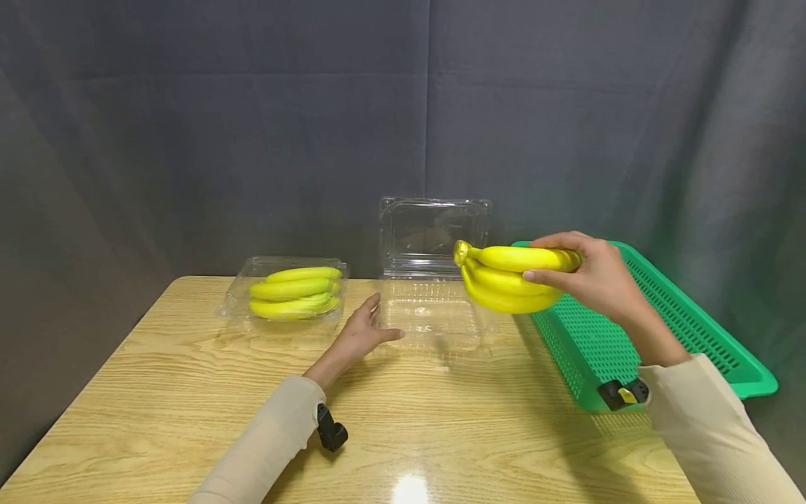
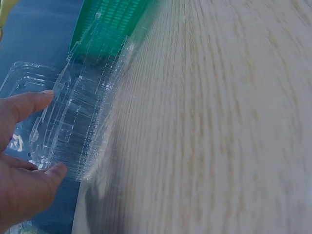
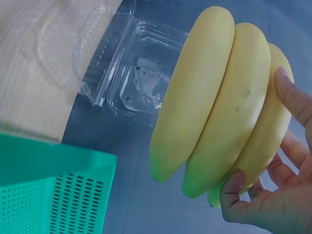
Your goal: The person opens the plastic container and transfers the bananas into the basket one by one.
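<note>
My right hand (image 1: 595,276) grips a bunch of yellow bananas (image 1: 510,280) by its tip end, raised over the table beside the green basket. In the right wrist view, the thumb and fingers hold the outer banana (image 3: 268,117), and the tips look greenish. At the left edge of a clear plastic clamshell container (image 1: 431,318) is my left hand (image 1: 362,332), thumb and fingers spread apart. The container's lid (image 1: 434,227) stands upright behind its base. In the left wrist view, the left fingertips (image 2: 46,95) are right at the container's rim.
A second clear container (image 1: 236,290) with several yellow-green bananas (image 1: 292,290) in it sits at the back left of the wooden table (image 1: 403,420). The green perforated basket (image 1: 686,301) stands on the right. A dark curtain (image 1: 315,126) hangs behind the table.
</note>
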Motion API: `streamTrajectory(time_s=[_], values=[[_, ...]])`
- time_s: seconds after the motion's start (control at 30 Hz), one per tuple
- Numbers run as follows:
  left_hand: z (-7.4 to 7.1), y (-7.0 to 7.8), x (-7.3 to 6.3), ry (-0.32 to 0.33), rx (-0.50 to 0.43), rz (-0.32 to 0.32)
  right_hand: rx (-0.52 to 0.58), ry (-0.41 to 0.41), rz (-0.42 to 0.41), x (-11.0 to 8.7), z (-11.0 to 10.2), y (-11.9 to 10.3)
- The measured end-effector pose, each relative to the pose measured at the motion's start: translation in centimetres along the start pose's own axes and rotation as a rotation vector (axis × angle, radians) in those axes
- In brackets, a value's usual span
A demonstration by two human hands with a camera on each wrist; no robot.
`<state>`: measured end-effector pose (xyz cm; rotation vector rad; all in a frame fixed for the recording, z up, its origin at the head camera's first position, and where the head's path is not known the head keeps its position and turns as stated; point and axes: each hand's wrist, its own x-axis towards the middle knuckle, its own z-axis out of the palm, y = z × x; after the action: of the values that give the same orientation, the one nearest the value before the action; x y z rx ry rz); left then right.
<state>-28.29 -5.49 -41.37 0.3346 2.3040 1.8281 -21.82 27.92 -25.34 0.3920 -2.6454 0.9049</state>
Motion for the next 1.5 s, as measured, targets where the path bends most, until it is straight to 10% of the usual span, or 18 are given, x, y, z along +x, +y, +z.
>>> streamTrajectory(time_s=[1.5], values=[[-0.2, -0.3, -0.1, 0.0, 0.001, -0.02, -0.006, 0.111, 0.195, -3.4, -3.6, 4.5]])
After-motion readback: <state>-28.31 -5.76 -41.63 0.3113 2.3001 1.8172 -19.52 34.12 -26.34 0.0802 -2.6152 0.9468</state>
